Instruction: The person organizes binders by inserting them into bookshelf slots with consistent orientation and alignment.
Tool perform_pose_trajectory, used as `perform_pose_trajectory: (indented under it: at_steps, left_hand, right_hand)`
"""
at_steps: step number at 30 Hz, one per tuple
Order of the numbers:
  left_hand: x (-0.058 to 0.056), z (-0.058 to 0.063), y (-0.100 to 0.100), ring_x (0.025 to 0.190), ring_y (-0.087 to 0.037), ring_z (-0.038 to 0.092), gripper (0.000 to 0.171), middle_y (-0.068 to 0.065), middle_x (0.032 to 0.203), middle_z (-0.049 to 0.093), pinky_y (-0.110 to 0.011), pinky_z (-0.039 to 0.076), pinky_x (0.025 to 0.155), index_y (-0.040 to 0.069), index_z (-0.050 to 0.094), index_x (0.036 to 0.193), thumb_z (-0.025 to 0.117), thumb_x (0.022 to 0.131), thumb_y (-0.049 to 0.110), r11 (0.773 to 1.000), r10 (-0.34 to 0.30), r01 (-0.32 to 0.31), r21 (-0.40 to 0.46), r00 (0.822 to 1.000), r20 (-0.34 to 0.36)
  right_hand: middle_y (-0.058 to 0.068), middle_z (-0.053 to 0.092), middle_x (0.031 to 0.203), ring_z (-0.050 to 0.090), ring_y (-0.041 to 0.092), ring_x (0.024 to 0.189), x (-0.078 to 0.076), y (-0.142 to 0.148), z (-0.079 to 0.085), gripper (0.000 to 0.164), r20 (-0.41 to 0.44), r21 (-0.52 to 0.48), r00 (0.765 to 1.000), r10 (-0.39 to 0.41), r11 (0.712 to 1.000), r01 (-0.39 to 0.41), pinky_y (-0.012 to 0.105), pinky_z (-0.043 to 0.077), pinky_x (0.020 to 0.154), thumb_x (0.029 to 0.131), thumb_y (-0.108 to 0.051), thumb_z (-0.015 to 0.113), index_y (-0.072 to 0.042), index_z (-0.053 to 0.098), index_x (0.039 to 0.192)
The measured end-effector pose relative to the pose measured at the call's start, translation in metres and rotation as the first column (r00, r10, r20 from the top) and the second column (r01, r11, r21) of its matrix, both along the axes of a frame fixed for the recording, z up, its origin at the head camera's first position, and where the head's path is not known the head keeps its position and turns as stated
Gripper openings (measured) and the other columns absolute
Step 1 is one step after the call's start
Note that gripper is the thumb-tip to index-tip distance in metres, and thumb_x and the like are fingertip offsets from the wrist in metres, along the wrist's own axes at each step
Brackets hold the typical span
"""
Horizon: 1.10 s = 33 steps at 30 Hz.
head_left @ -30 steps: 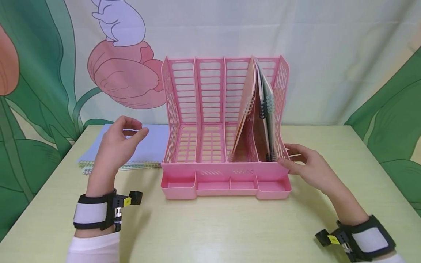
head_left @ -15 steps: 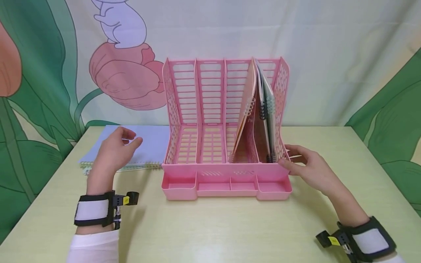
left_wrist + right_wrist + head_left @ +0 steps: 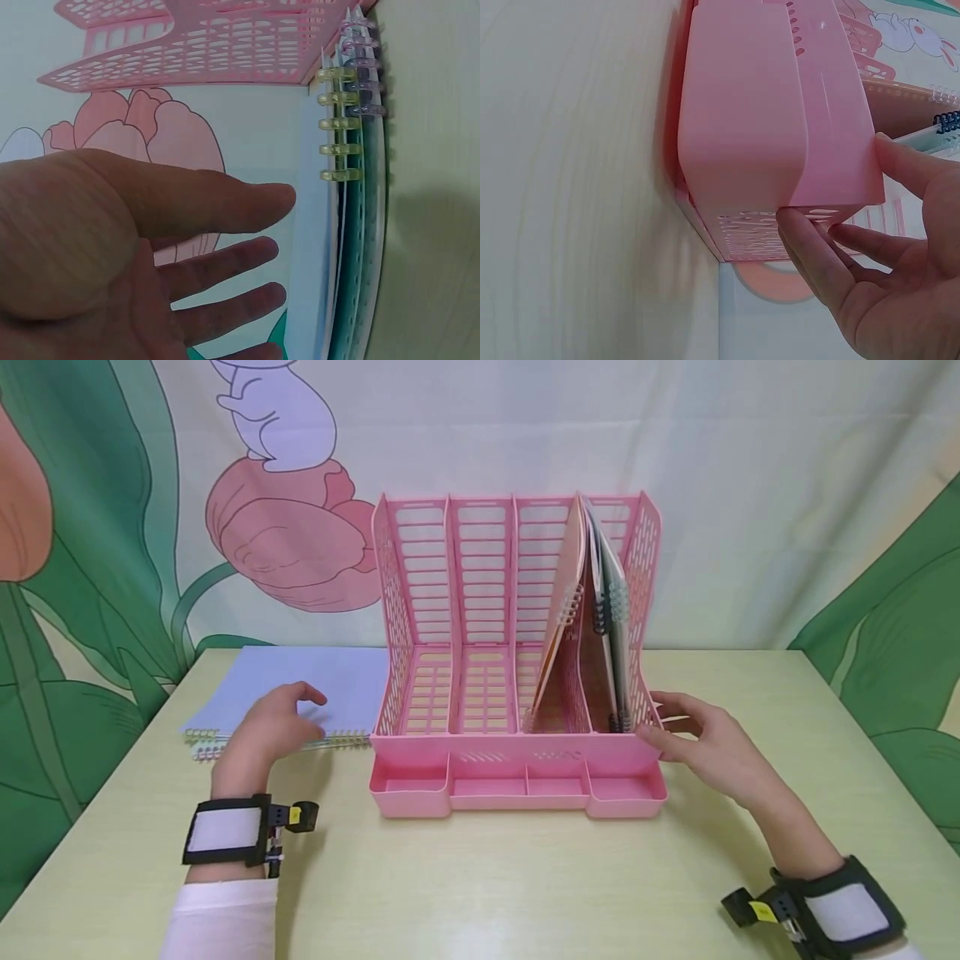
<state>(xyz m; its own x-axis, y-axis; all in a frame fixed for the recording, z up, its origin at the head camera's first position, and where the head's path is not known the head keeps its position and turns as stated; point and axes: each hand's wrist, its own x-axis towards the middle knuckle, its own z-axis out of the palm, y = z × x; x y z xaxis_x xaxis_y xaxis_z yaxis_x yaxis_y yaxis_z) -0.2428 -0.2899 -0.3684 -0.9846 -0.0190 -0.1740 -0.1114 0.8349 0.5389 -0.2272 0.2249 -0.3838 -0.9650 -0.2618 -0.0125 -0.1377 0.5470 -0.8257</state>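
Observation:
My left hand (image 3: 272, 724), its fingers spread and relaxed, hovers over a stack of spiral notebooks (image 3: 341, 685) lying flat at the table's left. The top one has a light blue cover. Yellow and purple coil rings (image 3: 341, 124) show along the near edge in the left wrist view, just past the fingertips. My right hand (image 3: 705, 739) grips the front right corner of a pink plastic file rack (image 3: 480, 746), thumb on the front edge and fingers against the perforated side. Several spiral notebooks (image 3: 567, 577) stand leaning in the rack's right-hand slots.
Shallow compartments (image 3: 487, 785) run along the rack's front. Thin upright dividers (image 3: 450, 610) separate its slots. Behind the pale wooden table (image 3: 480, 885) hangs a curtain (image 3: 735, 527) printed with flowers and a rabbit.
My left hand has lowered toward the near edge of the notebook stack, its fingers spreading apart. My right hand stays at the rack's corner.

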Motion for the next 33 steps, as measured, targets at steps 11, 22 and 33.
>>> perform_pose_trajectory:
  at_steps: [11, 22, 33]
  left_hand:
    - [-0.005, -0.014, 0.000, 0.140, -0.054, 0.029, 0.068, -0.035, 0.157, 0.030, -0.071, 0.031, 0.108, 0.004, 0.048, 0.151, 0.070, 0.086, 0.000, 0.999, -0.039, 0.040, -0.003, 0.996, 0.083]
    - [-0.008, -0.023, -0.001, 0.141, -0.056, 0.028, 0.072, -0.035, 0.156, 0.033, -0.072, 0.028, 0.110, 0.002, 0.046, 0.152, 0.075, 0.087, 0.004, 0.999, 0.004, 0.003, -0.052, 0.992, 0.127]
    - [-0.009, -0.023, 0.000, 0.136, -0.056, 0.036, 0.070, -0.035, 0.149, 0.042, -0.073, 0.033, 0.105, -0.001, 0.053, 0.146, 0.082, 0.083, 0.008, 0.987, -0.018, 0.030, -0.158, 0.996, 0.083]
  right_hand:
    - [0.023, 0.050, 0.145, 0.057, 0.039, 0.123, 0.000, 0.000, 0.000, 0.075, 0.005, 0.003, 1.000, -0.007, 1.000, 0.007, 0.037, 0.060, 0.083, 0.099, -0.037, 0.070, 0.000, 0.037, 0.156]
    - [0.024, 0.051, 0.145, 0.057, 0.039, 0.122, 0.000, -0.001, 0.001, 0.073, 0.010, -0.007, 1.000, -0.009, 1.000, 0.009, 0.037, 0.060, 0.082, 0.100, -0.034, 0.070, 0.000, 0.038, 0.156]
    - [0.024, 0.051, 0.145, 0.057, 0.040, 0.122, 0.000, -0.001, 0.002, 0.073, 0.009, -0.011, 1.000, -0.007, 1.000, 0.007, 0.039, 0.060, 0.083, 0.099, -0.035, 0.070, 0.000, 0.038, 0.156]
